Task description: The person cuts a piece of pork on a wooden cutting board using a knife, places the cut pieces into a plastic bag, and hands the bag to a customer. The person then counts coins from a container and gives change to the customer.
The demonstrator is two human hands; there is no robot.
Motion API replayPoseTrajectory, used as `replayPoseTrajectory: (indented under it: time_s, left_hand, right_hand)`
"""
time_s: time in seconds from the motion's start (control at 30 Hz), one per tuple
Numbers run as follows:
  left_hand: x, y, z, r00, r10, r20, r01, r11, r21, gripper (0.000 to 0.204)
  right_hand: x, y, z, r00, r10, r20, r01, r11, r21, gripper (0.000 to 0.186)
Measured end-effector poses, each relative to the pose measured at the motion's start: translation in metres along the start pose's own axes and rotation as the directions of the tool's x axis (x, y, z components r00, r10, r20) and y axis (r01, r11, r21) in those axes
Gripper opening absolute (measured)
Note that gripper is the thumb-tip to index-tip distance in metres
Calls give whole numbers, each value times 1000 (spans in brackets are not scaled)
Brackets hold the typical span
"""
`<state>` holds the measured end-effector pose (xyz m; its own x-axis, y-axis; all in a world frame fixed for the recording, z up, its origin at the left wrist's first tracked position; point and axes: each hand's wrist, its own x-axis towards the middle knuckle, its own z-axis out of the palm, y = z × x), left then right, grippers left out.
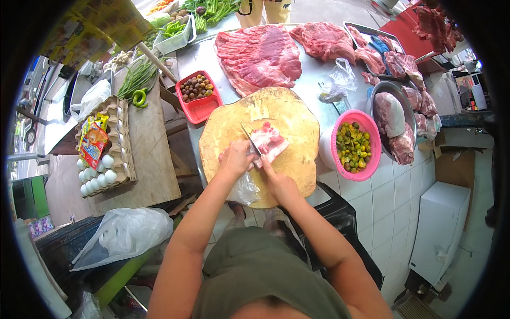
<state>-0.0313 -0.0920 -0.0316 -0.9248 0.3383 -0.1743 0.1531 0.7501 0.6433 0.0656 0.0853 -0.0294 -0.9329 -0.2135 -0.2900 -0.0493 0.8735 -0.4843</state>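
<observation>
At centre of the round yellowish wooden chopping block (223, 125), right hand (278, 181) grips a straight steel knife (248, 134) against pink-and-white raw meat (273, 142); left hand (236, 158), curled beside the knife, hold unclear, is best tucked clear during strokes.

Printed lettering on red packet (93, 144) and beige trousers (277, 13)

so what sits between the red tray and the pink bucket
In the head view, the round wooden chopping block lies between the red tray and the pink bucket, bearing a piece of meat with the knife against it.
</observation>
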Motion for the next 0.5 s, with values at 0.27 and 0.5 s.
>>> replayPoseTrajectory:
  time_s: [0.27,0.5]
  left_hand:
    - [10,6,21,957,-218,-189,217,976,-28,9]
    - [4,9,9,942,-260,-214,269,963,12,17]
  right_hand:
    - [31,0,11,990,-53,-127,56,998,23,71]
    - [-77,22,-10,995,-81,-54,88,986,143,72]
